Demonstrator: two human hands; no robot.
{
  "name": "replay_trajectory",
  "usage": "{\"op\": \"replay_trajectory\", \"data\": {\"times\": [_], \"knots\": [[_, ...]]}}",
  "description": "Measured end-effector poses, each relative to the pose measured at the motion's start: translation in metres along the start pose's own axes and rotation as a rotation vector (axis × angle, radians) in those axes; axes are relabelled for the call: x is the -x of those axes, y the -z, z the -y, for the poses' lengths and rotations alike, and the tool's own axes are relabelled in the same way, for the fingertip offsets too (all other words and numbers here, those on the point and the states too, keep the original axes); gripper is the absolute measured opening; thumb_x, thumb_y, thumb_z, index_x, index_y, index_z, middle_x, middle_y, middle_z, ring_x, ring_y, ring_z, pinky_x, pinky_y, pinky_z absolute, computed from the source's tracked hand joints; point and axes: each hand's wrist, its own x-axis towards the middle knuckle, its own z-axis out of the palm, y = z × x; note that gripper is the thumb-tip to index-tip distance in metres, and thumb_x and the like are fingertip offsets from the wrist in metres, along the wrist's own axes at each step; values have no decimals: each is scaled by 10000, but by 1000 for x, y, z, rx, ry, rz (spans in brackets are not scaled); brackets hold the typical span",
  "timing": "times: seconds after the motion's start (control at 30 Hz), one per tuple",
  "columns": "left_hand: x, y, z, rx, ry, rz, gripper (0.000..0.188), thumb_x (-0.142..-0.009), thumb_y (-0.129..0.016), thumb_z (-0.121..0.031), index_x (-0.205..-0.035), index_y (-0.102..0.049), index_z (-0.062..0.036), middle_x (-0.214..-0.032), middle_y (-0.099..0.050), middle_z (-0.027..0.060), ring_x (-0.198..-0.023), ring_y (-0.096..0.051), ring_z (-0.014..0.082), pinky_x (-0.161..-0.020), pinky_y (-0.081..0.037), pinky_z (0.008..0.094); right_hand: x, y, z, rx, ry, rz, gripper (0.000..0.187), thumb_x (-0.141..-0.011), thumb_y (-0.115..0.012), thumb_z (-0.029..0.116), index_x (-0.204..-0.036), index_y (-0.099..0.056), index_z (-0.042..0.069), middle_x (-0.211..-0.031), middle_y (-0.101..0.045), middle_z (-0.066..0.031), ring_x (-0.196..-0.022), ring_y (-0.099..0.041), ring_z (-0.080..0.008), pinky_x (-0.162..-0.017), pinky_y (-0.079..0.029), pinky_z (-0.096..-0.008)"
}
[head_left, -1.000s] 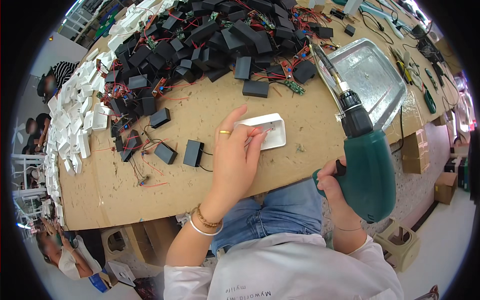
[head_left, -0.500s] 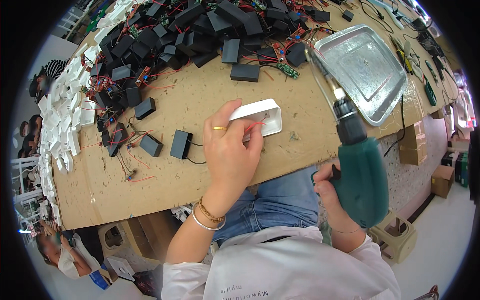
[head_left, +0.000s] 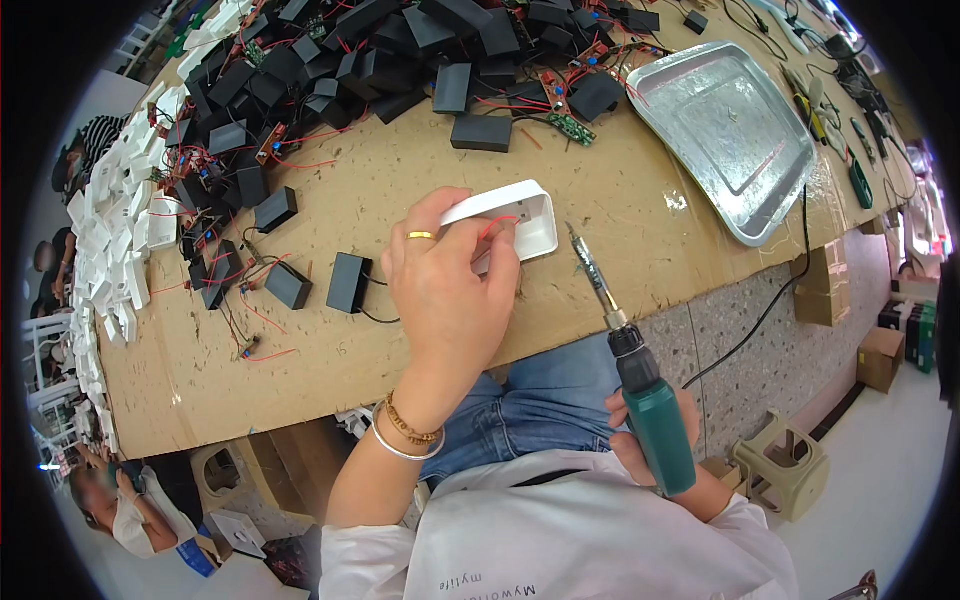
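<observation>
My left hand [head_left: 450, 285] is closed on a small white plastic case [head_left: 537, 235], open side up, just above or on the cardboard-covered table. Thin red wires [head_left: 500, 224] loop between the fingers, inside the case. My right hand [head_left: 628, 452] is wrapped round the grip of a green electric screwdriver [head_left: 660, 425]. Its metal bit [head_left: 592, 268] points up and left, a short way right of the case and apart from it. A black box [head_left: 349, 282] lies left of my left hand, its dark cable running beneath that hand.
Black boxes with circuit boards and red wires are heaped [head_left: 370, 70] at the far side. White cases [head_left: 130, 220] pile up along the left edge. A metal tray [head_left: 740, 205] sits at the right, with pliers [head_left: 803, 100] beyond it. A black cord [head_left: 745, 340] trails right of the screwdriver.
The screwdriver has swung down and left, its bit dropping from near the tray to beside the white case. My left hand and the case shift slightly left in view, along with the table.
</observation>
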Motion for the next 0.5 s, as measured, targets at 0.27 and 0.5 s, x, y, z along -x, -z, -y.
{"op": "replay_trajectory", "data": {"times": [0.27,0.5], "knots": [[-1,-4,-3,-196,-210,-58,75,-745,-710,-98,-763,-665,-41,-1173,-589,78,-1083,-513,325,-906,-383,443,-1,-1,-6,31,35,109,353,-838,-705,196,-1052,-544,-33,-938,-652,-151,-704,-627,-141,-622,-521,-273],[-2,-8,-2,-107,-161,-48,83,-728,-702,-63,-739,-641,-8,-1148,-588,82,-1047,-507,330,-880,-414,445,2,-8,-5,72,4,80,437,-852,-692,115,-1166,-424,-27,-972,-648,-163,-731,-625,-126,-640,-530,-286]]}}
